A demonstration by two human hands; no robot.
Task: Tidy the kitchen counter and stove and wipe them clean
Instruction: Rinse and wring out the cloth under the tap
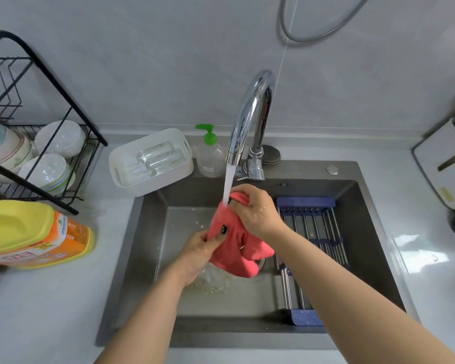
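I am gripping a soft, crumpled pink cloth point(231, 240) with my left hand point(202, 248) and right hand point(255, 211), holding it under the curved chrome faucet's point(252, 114) running water over the dark grey sink point(363, 232).

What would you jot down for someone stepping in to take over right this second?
Left hand: grips the lower edge of the pink cloth.
Right hand: grips the cloth's top, holding it under the running faucet.
Where things are: the cloth hangs over the sink, above the drain; water is flowing. The orange detergent bottle lies on the counter to the left; a soap dispenser stands behind the sink.
Done: the cloth is being wetted or rinsed.
Left: shut off the water, wring the cloth, tidy and wipe the counter and stove. The stove is not in view.
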